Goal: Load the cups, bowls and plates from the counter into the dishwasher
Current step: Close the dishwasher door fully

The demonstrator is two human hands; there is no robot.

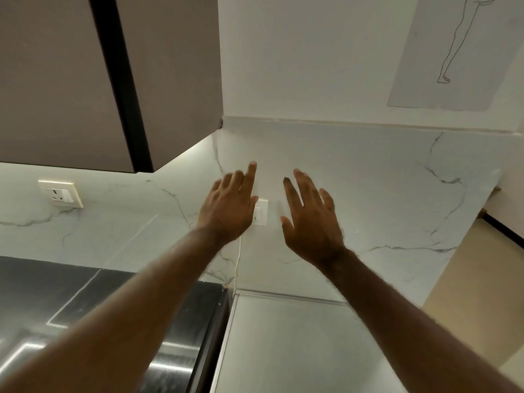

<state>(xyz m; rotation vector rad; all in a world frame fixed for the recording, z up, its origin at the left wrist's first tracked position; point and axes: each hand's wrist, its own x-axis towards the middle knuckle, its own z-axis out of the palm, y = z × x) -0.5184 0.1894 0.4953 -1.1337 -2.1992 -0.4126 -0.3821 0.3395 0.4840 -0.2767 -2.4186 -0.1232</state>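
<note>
1. Before the marble wall (382, 180), in the head view, note the left hand (228, 207) and the right hand (310, 219) raised side by side, not touching; grip of both wide open, fingers spread, holding nothing.
2. Look lower left at the dark worktop (71, 293): no cups, bowls or plates visible on this part, and no dishwasher recognisable.
3. Probably at the very start: lower the gaze, find them, then take one piece by its rim.

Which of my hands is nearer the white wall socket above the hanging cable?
Left. The left hand overlaps the left edge of the wall socket in this view; the right hand is off to its right, with bare marble backsplash showing between them.
</note>
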